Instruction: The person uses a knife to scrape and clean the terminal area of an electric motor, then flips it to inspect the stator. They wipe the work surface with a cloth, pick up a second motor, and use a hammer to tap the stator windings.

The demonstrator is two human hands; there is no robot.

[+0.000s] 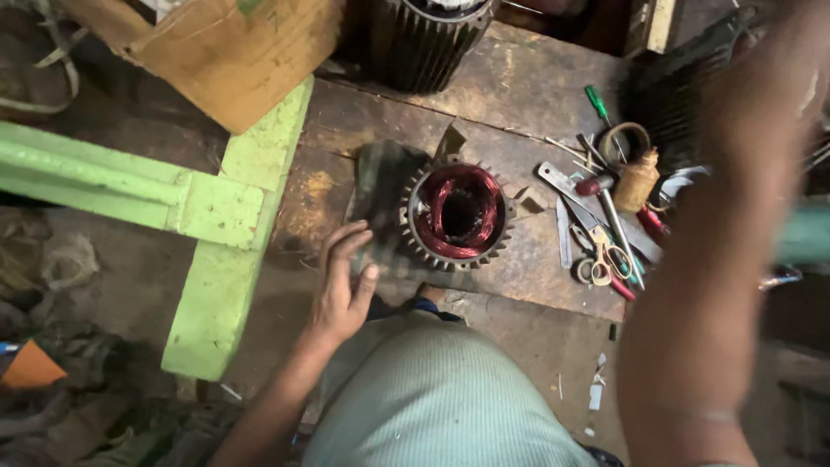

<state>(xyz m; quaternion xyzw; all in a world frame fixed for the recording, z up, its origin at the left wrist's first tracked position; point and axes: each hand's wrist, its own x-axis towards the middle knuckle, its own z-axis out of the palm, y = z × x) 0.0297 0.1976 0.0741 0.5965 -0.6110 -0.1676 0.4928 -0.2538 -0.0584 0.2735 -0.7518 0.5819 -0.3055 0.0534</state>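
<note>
A motor stator [456, 216] stands on end on a worn wooden board [519, 95]. It has a finned dark housing and red copper windings around an open bore. My left hand [341, 290] lies flat against the housing's left side, fingers spread, not wrapped around it. My right arm rises along the right side of the view, heavily blurred. My right hand [765, 86] is near the top right corner, too smeared to show its fingers or anything in them. A teal blurred shape [806, 233] crosses behind that arm.
Right of the stator lie tools: yellow-handled scissors [605, 257], a green screwdriver [596, 102], a twine spool [637, 182], red-handled pliers [653, 223]. A green-painted frame [216, 207] stands at left, a cardboard box [225, 52] and a second finned housing [424, 43] at the top.
</note>
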